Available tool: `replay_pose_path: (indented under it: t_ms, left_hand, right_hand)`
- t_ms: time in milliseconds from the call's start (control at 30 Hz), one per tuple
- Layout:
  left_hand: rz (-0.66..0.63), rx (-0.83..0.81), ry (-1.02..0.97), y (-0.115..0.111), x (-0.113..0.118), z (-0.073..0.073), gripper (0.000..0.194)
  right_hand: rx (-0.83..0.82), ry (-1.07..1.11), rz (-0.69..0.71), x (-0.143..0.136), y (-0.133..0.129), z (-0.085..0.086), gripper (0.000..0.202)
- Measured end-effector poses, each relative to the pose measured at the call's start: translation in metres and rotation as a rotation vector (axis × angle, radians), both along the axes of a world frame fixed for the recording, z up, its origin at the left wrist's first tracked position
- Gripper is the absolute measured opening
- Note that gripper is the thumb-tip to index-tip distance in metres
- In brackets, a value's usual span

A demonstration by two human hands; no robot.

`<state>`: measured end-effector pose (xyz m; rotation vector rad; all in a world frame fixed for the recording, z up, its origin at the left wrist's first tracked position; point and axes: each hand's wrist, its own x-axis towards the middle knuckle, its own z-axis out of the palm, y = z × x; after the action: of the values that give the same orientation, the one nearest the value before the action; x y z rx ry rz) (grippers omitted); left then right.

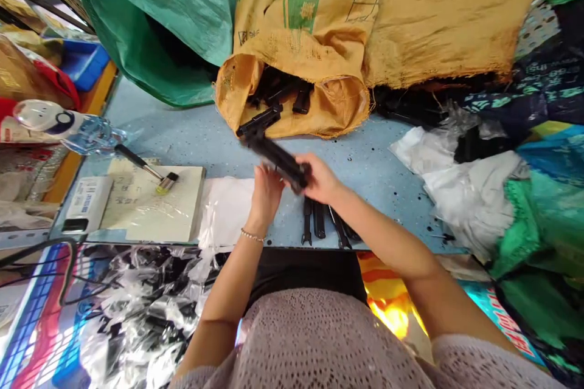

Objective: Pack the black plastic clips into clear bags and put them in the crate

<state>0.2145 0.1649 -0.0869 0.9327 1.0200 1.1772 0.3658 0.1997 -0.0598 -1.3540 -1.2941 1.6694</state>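
A black tube-like part (279, 157), slightly blurred, is held slanting above the blue table between my hands. My right hand (319, 179) is wrapped round its lower right end. My left hand (268, 189) is just below its middle, with the fingers bent up towards it; whether they grip it is hidden by blur. Several black parts (319, 219) lie side by side at the table's front edge, below my right hand. Beyond my hands, an orange woven sack (301, 55) lies with its mouth towards me, and more black parts (301, 99) show in the opening.
To the left are a green sack (168, 24), a water bottle (86, 134), a brush (168, 181) on a cardboard piece (182, 213) and a white box (89, 197). White cloth (474, 194) and plastic bags crowd the right. Wrapped black parts (146, 316) fill a basket below the table.
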Motion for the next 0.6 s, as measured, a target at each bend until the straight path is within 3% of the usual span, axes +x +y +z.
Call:
replay_pose_path:
  t_ms: [33,100,167,233,300,400,467,600]
  left_hand:
    - [0.001,-0.03,-0.084,0.001,0.002,0.005,0.074]
    - [0.005,-0.085,-0.097,-0.004,0.006,0.014,0.063]
    - [-0.019,-0.103,-0.014,-0.014,0.01,0.02,0.052]
    - [-0.043,-0.055,0.054,-0.024,0.013,0.022,0.048]
    - [-0.033,0.014,0.11,-0.028,0.015,0.019,0.047]
    - [0.066,0.049,0.213,-0.026,0.014,0.012,0.042]
    - [0.11,0.018,0.262,-0.022,0.012,0.01,0.042]
    - [0.054,-0.068,0.27,-0.019,0.006,0.009,0.049]
  right_hand:
    - [-0.001,-0.018,0.022,0.005,-0.025,0.002,0.04]
    - [0.179,-0.23,0.067,0.014,-0.057,0.008,0.039]
    - [0.423,-0.478,0.011,0.02,-0.063,0.014,0.041]
    - [0.602,-0.625,-0.076,0.022,-0.049,0.017,0.042]
    - [0.626,-0.597,-0.072,0.02,-0.03,0.017,0.047]
    - [0.45,-0.365,0.049,0.016,-0.022,0.011,0.057]
    - [0.416,-0.322,0.14,0.017,-0.039,0.007,0.058]
    - [0.676,-0.698,0.331,0.021,-0.095,0.001,0.037]
